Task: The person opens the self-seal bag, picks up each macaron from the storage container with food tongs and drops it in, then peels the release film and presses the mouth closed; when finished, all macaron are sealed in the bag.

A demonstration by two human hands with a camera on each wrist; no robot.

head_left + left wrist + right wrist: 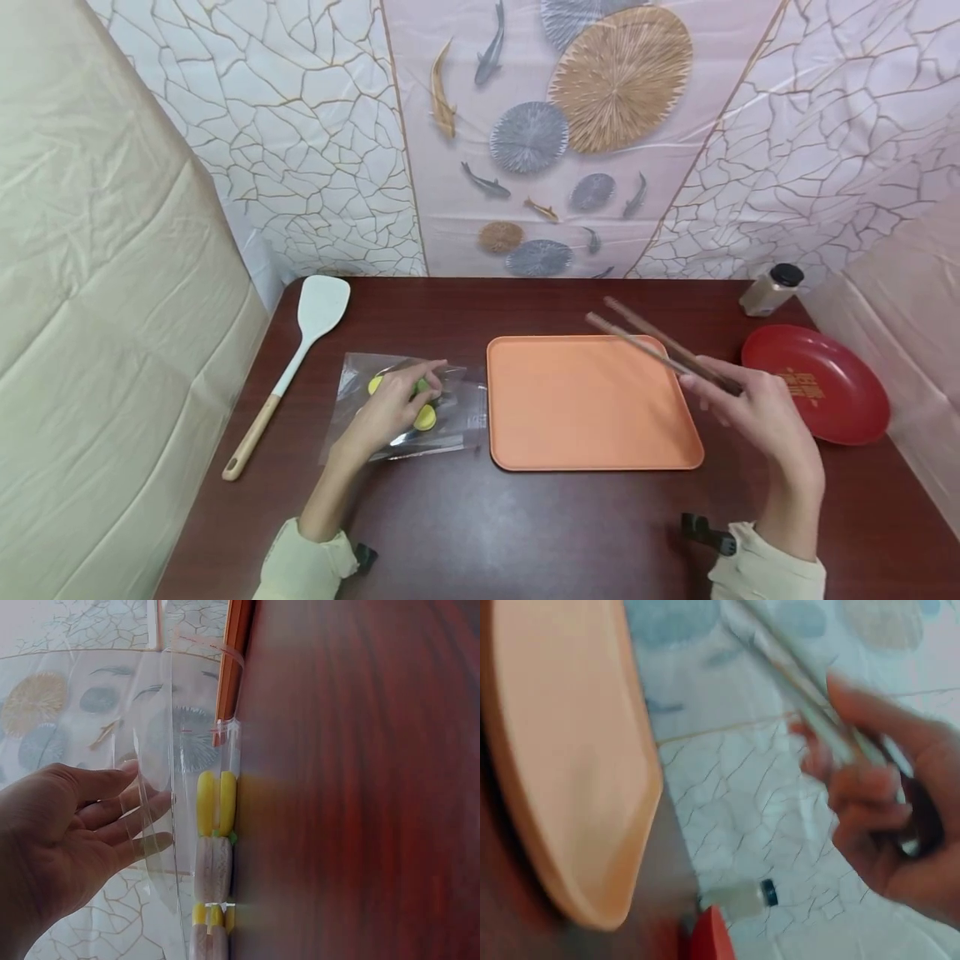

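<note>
Directly below the left grip (386, 408), the clear bag (459, 408) lies on the worktop (450, 525), its long axis running crosswise, out past the fingertips toward the right grip's side. Inside it we see yellow rounds (424, 417), 1 just right of the left grip's thumb and another just beyond its left side, with a green round (422, 386) partly hidden by the fingers. The left grip is spread, its fingers loosely bent at the raised upper film; we cannot tell whether they press on it. The right grip (753, 408) pinches the tongs (667, 341) near their joined end, and their 2 arms stand apart, slanting forward and leftward from it above the tray (577, 417). So the left grip is much the nearer; from the right grip, the bag lies well to the left, across the tray. As we judge it, any coming move turns on that sideways gap, since the tongs' tips aim toward the tray's far side, not at the rounds.
</note>
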